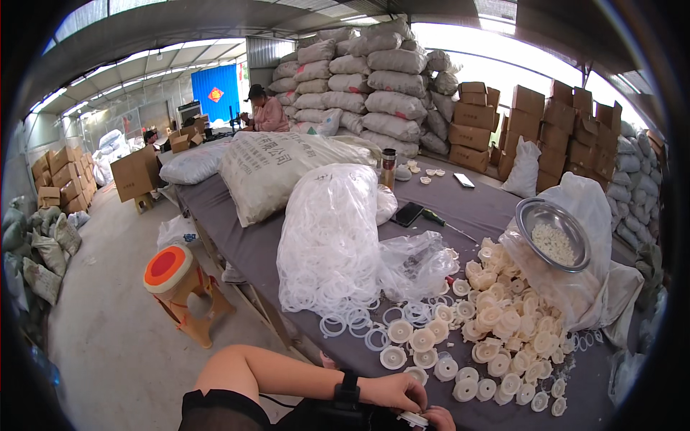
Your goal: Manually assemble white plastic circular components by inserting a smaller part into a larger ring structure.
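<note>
Left hand (pixel 392 391), black wristband, closed round white plastic cap (pixel 413 419) at lower edge; right hand (pixel 440 418) touches same cap, grip unclear. Beyond, cream caps heaped on grey bench (pixel 237 237); clear bag of white rings (pixel 330 237); steel bowl (pixel 553 233). Far: brown cartons (pixel 546 118), blue panel with red diamond sign (pixel 215 93).

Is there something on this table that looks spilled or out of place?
Yes. Clear rings have spilled out of the open clear bag onto the grey table. A metal bowl sits tilted on a soft sack, not on a flat surface.
</note>
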{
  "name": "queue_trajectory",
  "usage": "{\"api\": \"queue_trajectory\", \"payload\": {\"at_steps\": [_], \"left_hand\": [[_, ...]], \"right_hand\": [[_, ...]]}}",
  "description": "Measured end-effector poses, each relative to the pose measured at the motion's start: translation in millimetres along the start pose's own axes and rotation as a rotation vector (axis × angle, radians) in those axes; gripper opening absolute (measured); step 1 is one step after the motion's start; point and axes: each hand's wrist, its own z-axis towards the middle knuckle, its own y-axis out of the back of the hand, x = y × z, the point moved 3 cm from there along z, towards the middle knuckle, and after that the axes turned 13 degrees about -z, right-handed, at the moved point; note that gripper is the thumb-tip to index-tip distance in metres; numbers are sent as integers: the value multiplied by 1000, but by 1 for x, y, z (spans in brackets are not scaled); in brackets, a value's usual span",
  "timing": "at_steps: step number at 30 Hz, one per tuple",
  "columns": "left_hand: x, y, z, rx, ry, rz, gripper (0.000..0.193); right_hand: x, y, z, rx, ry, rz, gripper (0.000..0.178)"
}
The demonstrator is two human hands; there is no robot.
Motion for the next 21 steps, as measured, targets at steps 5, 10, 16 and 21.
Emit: {"api": "queue_trajectory", "payload": {"at_steps": [5,10,16,21], "left_hand": [[-12,-3,-10,20,118,-39,22],[-14,-16,-11,-43,-187,61,27],[-38,-42,-36,-232,-591,391,24],[-38,-48,-37,-226,-778,460,24]], "right_hand": [[-7,-5,-8,-3,-109,50,19],[-10,-4,-12,-16,-96,29,18],[-12,-5,-12,-80,-151,140,19],[-6,0,-6,-116,-42,95,19]]}}
